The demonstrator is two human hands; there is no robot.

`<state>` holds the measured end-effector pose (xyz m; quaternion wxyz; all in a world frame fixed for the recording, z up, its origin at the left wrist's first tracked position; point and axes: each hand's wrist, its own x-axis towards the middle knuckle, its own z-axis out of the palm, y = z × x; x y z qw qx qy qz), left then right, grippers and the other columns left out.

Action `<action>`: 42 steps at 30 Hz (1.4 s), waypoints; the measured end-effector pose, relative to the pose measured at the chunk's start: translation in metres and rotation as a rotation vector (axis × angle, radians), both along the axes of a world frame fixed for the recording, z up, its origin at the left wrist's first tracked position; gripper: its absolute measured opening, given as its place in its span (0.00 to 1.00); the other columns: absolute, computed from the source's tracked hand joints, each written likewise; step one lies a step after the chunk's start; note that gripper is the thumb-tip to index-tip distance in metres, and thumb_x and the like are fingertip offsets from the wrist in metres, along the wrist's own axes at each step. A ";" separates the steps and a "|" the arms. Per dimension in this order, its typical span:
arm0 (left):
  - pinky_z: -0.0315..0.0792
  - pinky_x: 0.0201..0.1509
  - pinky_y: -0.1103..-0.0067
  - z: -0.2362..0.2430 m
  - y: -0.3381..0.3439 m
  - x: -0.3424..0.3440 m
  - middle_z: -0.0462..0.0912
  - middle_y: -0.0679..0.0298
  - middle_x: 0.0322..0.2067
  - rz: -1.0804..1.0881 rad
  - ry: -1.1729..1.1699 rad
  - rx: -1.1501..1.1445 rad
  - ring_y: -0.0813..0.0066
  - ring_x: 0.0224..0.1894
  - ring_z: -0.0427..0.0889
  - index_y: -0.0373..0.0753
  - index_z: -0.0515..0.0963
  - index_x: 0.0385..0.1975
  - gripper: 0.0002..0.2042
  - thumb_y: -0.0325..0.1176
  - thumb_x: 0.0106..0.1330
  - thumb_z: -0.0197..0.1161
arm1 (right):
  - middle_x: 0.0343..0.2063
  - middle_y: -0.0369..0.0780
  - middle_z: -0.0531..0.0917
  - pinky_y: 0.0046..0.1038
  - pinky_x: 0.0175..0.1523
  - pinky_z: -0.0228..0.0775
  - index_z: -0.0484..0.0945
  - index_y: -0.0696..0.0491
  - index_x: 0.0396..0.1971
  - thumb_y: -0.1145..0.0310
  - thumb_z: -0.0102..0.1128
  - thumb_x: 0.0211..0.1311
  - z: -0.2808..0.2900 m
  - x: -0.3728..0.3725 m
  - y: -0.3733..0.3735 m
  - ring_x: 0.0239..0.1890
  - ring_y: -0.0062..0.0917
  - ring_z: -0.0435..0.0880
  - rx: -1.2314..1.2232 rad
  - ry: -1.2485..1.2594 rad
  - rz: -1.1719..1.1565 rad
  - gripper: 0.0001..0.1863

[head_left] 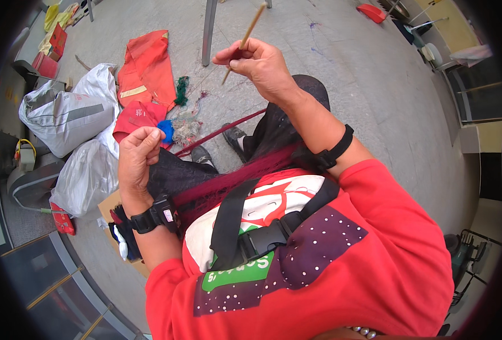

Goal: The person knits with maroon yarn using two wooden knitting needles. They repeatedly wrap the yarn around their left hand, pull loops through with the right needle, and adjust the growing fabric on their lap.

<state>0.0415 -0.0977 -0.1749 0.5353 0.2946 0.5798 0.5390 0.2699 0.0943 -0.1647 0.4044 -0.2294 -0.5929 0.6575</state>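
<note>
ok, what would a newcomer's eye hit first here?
The bright red shirt at lower right, then the maroon strands across the middle. Above, the right hand grips a thin stick. At upper left, red cloth lies beside white sacks.

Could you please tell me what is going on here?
A person who appears to be seated has a skein of dark red yarn stretched across the lap, with a strand running between the knees. The right hand, raised in front, grips a thin stick at a slant. The left hand has its fingers pinched together; any thread there is too fine to make out. On the floor ahead lie a blue tuft and a red cloth.
</note>
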 end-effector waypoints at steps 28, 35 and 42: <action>0.48 0.17 0.91 -0.009 0.012 0.009 0.66 0.77 0.17 -0.074 -0.102 -0.037 0.92 0.16 0.56 0.33 0.77 0.28 0.08 0.32 0.64 0.60 | 0.37 0.50 0.79 0.44 0.55 0.73 0.72 0.64 0.41 0.77 0.51 0.63 0.018 -0.007 0.005 0.48 0.42 0.79 -0.532 0.631 0.245 0.09; 0.48 0.17 0.91 -0.008 0.007 0.002 0.67 0.75 0.18 0.014 -0.147 0.047 0.92 0.16 0.57 0.33 0.77 0.29 0.07 0.31 0.64 0.59 | 0.27 0.41 0.77 0.35 0.43 0.74 0.79 0.53 0.37 0.75 0.55 0.58 -0.021 0.004 0.000 0.31 0.33 0.80 0.890 -0.583 -0.150 0.08; 0.47 0.17 0.91 -0.005 0.006 -0.001 0.66 0.76 0.17 0.028 -0.162 0.062 0.92 0.16 0.56 0.33 0.77 0.29 0.07 0.31 0.64 0.59 | 0.36 0.37 0.80 0.33 0.55 0.69 0.76 0.56 0.38 0.84 0.51 0.55 -0.022 0.002 -0.001 0.40 0.26 0.80 0.432 -0.469 0.009 0.12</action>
